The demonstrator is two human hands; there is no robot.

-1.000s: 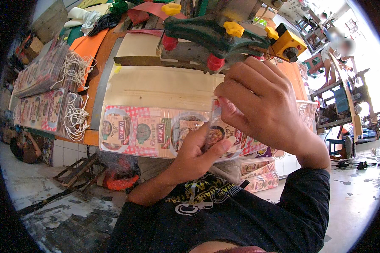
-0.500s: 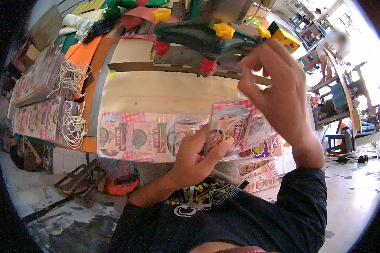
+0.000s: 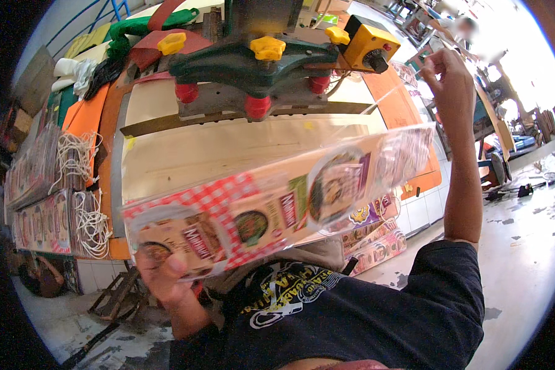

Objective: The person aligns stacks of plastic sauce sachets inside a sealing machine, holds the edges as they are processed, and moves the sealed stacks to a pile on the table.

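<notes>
My left hand [image 3: 169, 277] grips the lower left end of a long printed banner [image 3: 271, 213], its thumb on the front face. The banner is sheathed in glossy clear plastic, with red checks and pictures of food dishes. It slants up to the right above the pale work surface [image 3: 166, 160], its right end blurred. Raised at the upper right, apart from the banner, is my right hand [image 3: 451, 71], fingers pinched together. A faint pale strand runs down and left from near them; what the fingers hold is too thin to make out.
A green metal machine frame [image 3: 228, 66] with yellow knobs and red posts spans the back of the table, beside a yellow control box [image 3: 370, 46]. Stacked banners with white cords [image 3: 92, 222] lie at left. More banners [image 3: 379, 246] sit below the table's right side. A person [image 3: 453, 31] is far right.
My left hand has moved left and down, swinging the banner into a slant. My right hand has risen up and right, away from it. The whole view has shifted, the machine now appearing further left.
</notes>
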